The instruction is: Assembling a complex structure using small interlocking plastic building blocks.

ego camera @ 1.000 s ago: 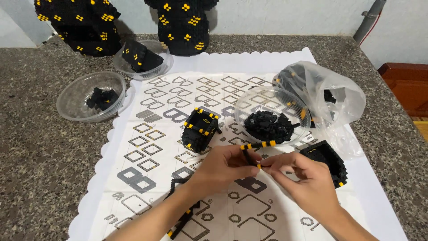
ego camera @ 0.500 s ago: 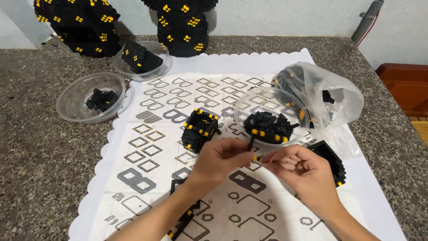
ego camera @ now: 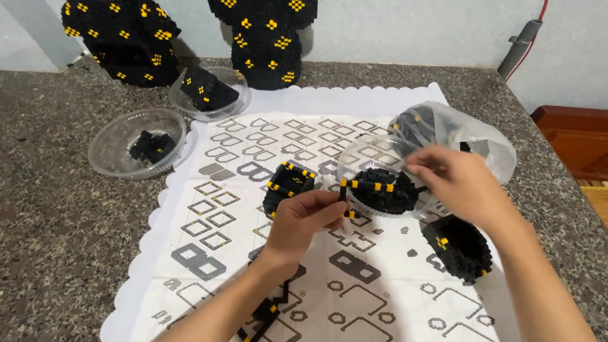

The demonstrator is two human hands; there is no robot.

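Note:
My left hand pinches a small black and yellow brick strip upright over the patterned white mat. My right hand hovers over a clear plastic bowl filled with loose black and yellow bricks, fingers curled and blurred; I cannot see anything held in them. A hollow black and yellow block piece sits on the mat just left of the bowl. Another black block piece lies under my right forearm.
A clear plastic bag of bricks lies behind the bowl. Two more clear bowls with black pieces stand at the left. Two tall black and yellow brick builds stand against the wall. A black strip lies near my left forearm.
My hands have come apart. The right hand left the strip and moved up and right over the bowl of bricks. The left hand keeps the strip.

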